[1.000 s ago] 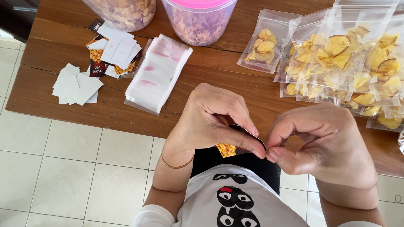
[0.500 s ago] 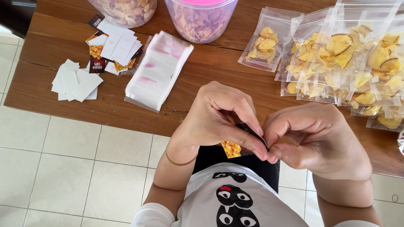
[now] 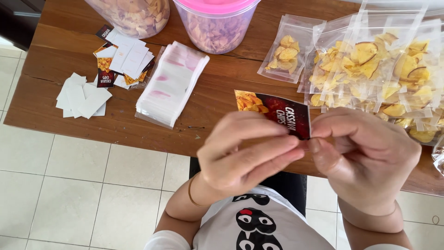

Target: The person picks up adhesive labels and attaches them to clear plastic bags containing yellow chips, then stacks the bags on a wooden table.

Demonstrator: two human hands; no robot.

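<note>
A small printed label [image 3: 273, 113], dark red with a picture of yellow chips, was held up between both hands, just above the worktop [image 3: 217, 99] edge. The left hand [image 3: 245, 150] pinched its lower edge with curled fingers. The right hand [image 3: 365, 157] pinched its right corner with thumb and finger. Both hands were close together, almost touching. A stack of clear bags [image 3: 171, 85] lay on the worktop beyond the left hand. Filled chip bags [image 3: 370, 65] lay beyond the right hand.

white printed shirt [image 3: 259, 227], thin bracelet [image 3: 190, 194] on wrist.
</note>
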